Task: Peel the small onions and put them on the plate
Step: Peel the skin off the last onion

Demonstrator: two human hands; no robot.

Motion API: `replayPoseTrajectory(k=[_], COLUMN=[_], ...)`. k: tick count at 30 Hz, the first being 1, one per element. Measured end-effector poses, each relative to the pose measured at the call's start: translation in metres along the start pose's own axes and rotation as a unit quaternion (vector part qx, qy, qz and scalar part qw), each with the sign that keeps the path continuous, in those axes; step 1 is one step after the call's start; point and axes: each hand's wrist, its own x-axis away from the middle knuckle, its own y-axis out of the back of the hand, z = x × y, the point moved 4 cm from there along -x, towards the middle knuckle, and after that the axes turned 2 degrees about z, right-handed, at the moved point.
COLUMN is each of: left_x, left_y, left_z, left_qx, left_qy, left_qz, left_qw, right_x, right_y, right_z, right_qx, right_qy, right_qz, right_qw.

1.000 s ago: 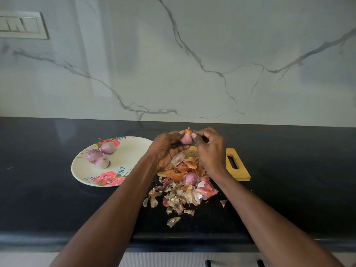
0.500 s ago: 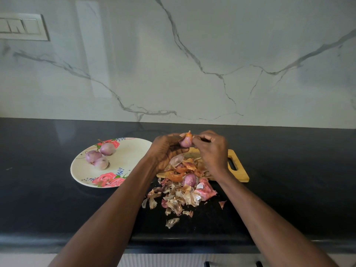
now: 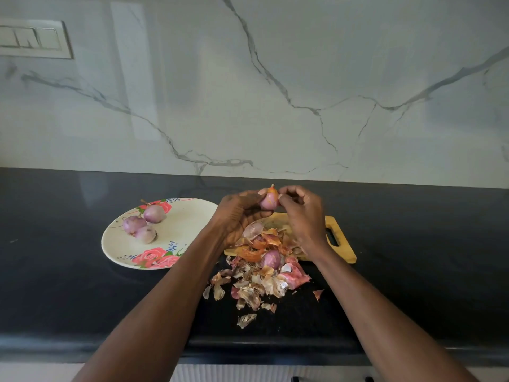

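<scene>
My left hand (image 3: 239, 213) holds a small pink onion (image 3: 269, 199) up above the wooden cutting board (image 3: 341, 244). Some orange skin still clings to the onion's top. My right hand (image 3: 301, 213) pinches at the onion's right side with curled fingers. Three peeled onions (image 3: 143, 223) lie together on the far left part of the floral plate (image 3: 187, 216). Another small onion (image 3: 271, 259) lies among the peels on the board's near edge.
A heap of dry onion skins (image 3: 256, 282) spreads from the board onto the black counter (image 3: 55, 271) toward me. The marble wall (image 3: 275, 92) rises behind, with a switch panel (image 3: 33, 38) at the upper left. The counter's front edge runs below my forearms.
Both hands stay together on the held onion, which sits a little lower between the fingers; the view has shifted slightly. Plate and peels are unchanged.
</scene>
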Motion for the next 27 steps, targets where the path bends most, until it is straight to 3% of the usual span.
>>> replayPoseTrajectory(k=[3, 6, 16, 27], left_x=[0.001, 0.001, 0.001, -0.002], left_y=[0.001, 0.003, 0.004, 0.008], left_z=[-0.002, -0.004, -0.008, -0.007], left_qx=[0.007, 0.001, -0.027, -0.053], left_qy=[-0.003, 0.001, -0.013, -0.052], left_qz=[-0.003, 0.0, 0.001, -0.02], left_qw=[1.0, 1.0, 1.0, 0.997], right_x=[-0.005, -0.005, -0.004, -0.005], right_y=[-0.008, -0.011, -0.006, -0.005], right_z=[-0.011, -0.014, -0.008, -0.007], right_qx=[-0.061, -0.047, 0.026, 0.007], right_qy=[-0.088, -0.08, -0.022, -0.024], right_qz=[0.104, 0.155, 0.094, 0.102], right_qw=[0.989, 0.984, 0.995, 0.994])
